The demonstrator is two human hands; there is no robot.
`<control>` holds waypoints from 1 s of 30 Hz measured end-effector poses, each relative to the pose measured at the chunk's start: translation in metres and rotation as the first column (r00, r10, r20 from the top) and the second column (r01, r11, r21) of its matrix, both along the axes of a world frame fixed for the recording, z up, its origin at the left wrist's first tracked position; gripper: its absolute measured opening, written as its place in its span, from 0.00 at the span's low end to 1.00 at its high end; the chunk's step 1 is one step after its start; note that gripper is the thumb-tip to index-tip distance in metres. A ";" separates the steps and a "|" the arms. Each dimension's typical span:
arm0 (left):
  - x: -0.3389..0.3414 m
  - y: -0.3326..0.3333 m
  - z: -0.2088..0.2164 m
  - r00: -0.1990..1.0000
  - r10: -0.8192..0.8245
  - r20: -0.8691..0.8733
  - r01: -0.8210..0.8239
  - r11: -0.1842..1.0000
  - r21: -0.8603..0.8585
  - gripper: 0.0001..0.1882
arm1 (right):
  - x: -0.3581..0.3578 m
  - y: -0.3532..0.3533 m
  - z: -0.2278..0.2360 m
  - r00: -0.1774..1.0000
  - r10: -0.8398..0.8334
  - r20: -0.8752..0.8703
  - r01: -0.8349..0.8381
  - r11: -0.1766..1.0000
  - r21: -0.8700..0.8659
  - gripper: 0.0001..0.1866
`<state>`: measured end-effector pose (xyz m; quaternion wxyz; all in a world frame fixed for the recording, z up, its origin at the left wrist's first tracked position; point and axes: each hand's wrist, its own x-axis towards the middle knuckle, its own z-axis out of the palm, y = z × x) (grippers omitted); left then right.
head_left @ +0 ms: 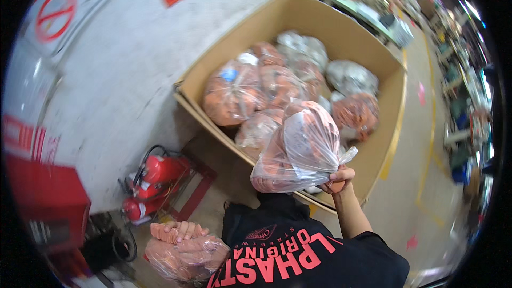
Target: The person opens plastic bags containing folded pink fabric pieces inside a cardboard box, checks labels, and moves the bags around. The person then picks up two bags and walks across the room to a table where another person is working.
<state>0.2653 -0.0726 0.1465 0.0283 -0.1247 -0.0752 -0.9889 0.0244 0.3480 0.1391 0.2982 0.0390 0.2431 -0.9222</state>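
A clear plastic bag (301, 149) packed with orange-pink soft pieces hangs over the near rim of a large cardboard box (205, 64). My right hand (340, 177) is closed round the bag's gathered neck, and its twisted end sticks out above my fingers. Low on the left, a second clear bag (186, 258) of similar pinkish pieces is beside my body. My left hand (184, 231) is closed on the top of that bag, with folded pinkish material bunched under its fingers. What the pieces are, I cannot make out.
Inside the box lie several filled bags, some orange (232, 96), some whitish (352, 77). Red fire extinguishers (160, 173) stand left of it, near a red cabinet (53, 208). A cluttered table (346, 5) is behind the box. A floor aisle with yellow lines (426, 128) runs along the right.
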 end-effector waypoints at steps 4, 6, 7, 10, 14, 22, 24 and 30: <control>0.122 0.047 0.082 0.915 0.401 -0.036 -0.402 0.903 -0.155 0.21 | 0.011 -0.045 0.057 0.987 0.156 -0.036 -0.159 0.982 -0.104 0.44; 0.172 0.090 0.128 0.844 0.534 -0.045 -0.533 0.828 -0.176 0.21 | 0.022 -0.057 0.096 0.972 0.232 -0.035 -0.235 0.953 -0.189 0.44; 0.198 0.116 0.149 0.800 0.596 -0.069 -0.597 0.781 -0.182 0.21 | 0.031 -0.062 0.114 0.948 0.315 -0.033 -0.316 0.929 -0.193 0.43; 0.270 0.201 0.196 0.660 0.743 -0.111 -0.751 0.646 -0.141 0.21 | 0.064 -0.069 0.176 0.756 0.622 -0.205 -0.655 0.708 -0.264 0.42; 0.317 0.337 0.213 0.462 0.862 -0.211 -0.887 0.447 -0.114 0.21 | 0.099 -0.048 0.205 0.516 0.834 -0.194 -0.857 0.502 -0.121 0.26; 0.283 0.544 0.226 0.137 0.970 -0.199 -0.989 0.122 -0.086 0.21 | 0.115 0.036 0.215 -0.038 0.980 0.195 -0.998 -0.028 -0.051 0.13; 0.260 0.580 0.249 0.051 0.977 -0.207 -0.995 0.032 -0.093 0.21 | 0.104 0.039 0.243 -0.244 0.967 0.068 -0.966 -0.237 -0.103 0.17; 0.262 0.620 0.324 -0.100 0.974 -0.203 -0.984 -0.128 -0.127 0.21 | 0.129 0.023 0.349 -0.423 0.900 -0.107 -0.906 -0.418 0.060 0.20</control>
